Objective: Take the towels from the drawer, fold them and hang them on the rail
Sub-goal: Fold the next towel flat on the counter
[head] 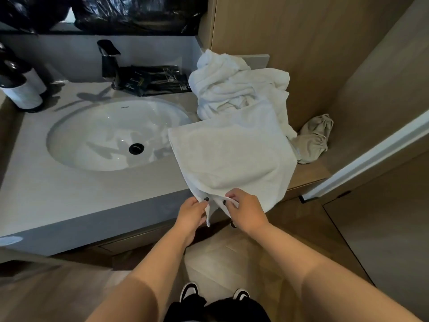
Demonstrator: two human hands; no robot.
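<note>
The left hand [191, 213] and right hand [244, 211] each pinched the near edge of a white towel [229, 154] spread over the counter [69, 194] beside the sink [111, 135]. A crumpled towel heap [234, 87] lay just behind it.

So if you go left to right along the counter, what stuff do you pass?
White bottle → sink → black tap → black packets → white towel pile → beige cloth.
</note>
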